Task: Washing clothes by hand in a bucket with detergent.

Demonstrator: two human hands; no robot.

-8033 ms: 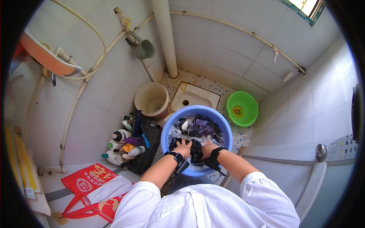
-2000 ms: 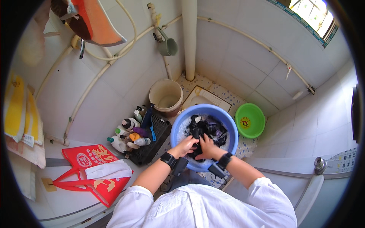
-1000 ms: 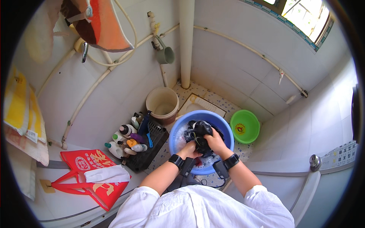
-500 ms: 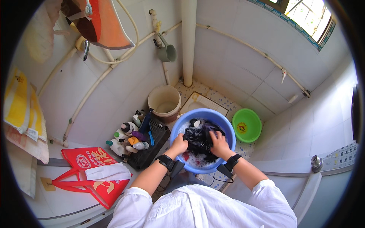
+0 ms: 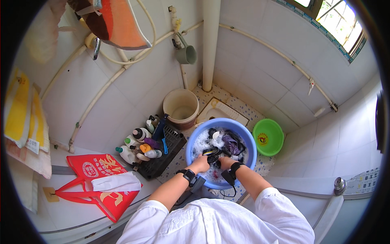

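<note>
Bathroom (image 5: 256,53): hands (image 5: 200,164) closer, right (image 5: 225,162) perhaps submerged

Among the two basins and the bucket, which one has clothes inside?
The blue basin: dark clothes lie there in suds, the left hand and right hand at them. The green basin and bucket show none.

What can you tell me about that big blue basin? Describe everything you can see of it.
The blue basin is round and wide, with a smooth rim, and looks like plastic. It seems to sit upright, though its base is hidden. White suds and dark laundry fill its inside. The person's left hand and right hand reach in over the near side; whether they touch its wall is unclear. It stands between a black crate and a smaller green basin.
</note>
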